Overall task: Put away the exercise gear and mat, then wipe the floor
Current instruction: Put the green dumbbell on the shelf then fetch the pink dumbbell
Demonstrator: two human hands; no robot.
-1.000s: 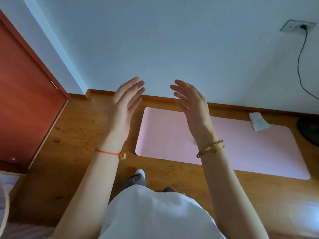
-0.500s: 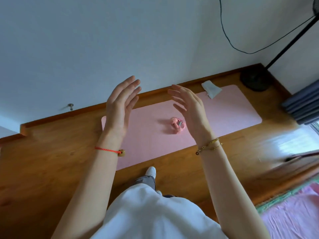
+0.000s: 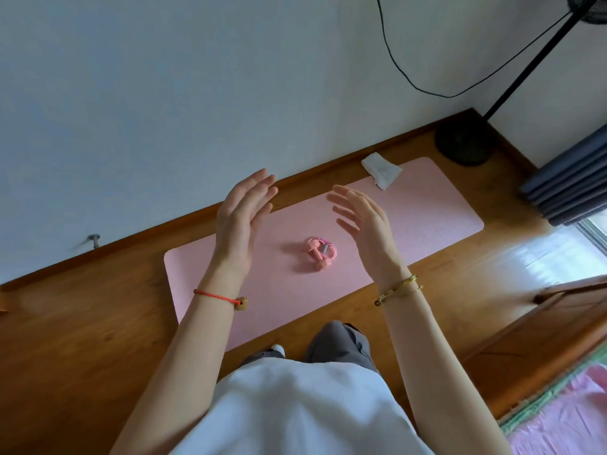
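A pink exercise mat (image 3: 427, 211) lies flat on the wooden floor along the wall. In its middle sits a small pink piece of exercise gear (image 3: 321, 253) with a grey part. A white cloth (image 3: 381, 170) lies crumpled on the mat's far right corner. My left hand (image 3: 241, 215) and my right hand (image 3: 364, 221) are raised in the air above the mat, palms facing each other, fingers straight, holding nothing. The gear lies on the mat between and below them.
A black fan stand base (image 3: 463, 144) sits in the corner beyond the mat, its cable (image 3: 394, 60) hanging on the wall. Dark curtains (image 3: 571, 178) hang at the right. A wooden bed frame (image 3: 542, 339) with pink bedding (image 3: 565, 418) stands at the lower right.
The view has swung right along the mat, bringing the pink gear, fan base and curtains into sight. Both hands stay raised and empty in the same pose.
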